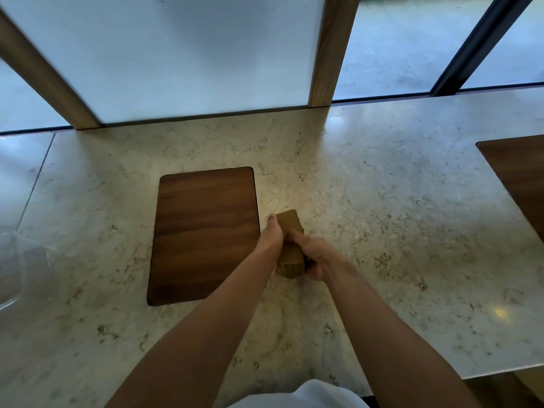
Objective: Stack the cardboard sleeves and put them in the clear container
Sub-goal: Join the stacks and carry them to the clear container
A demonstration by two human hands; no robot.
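Observation:
A stack of brown cardboard sleeves (290, 223) rests on the marble counter just right of a dark wooden inlay. My left hand (272, 237) presses against the stack's left side, thumb pointing away from me. From the right, my right hand (316, 257) grips the same stack near its front end. Both hands squeeze the stack between them. The clear container (20, 266) shows only partly at the far left edge, well apart from the stack; its inside is hard to make out.
The dark wooden inlay (204, 234) sits flush in the marble counter (382, 216). A second wooden panel (521, 175) lies at the right edge. Wooden posts (329, 54) and frosted panes stand behind the counter. The counter's front edge runs at the lower right.

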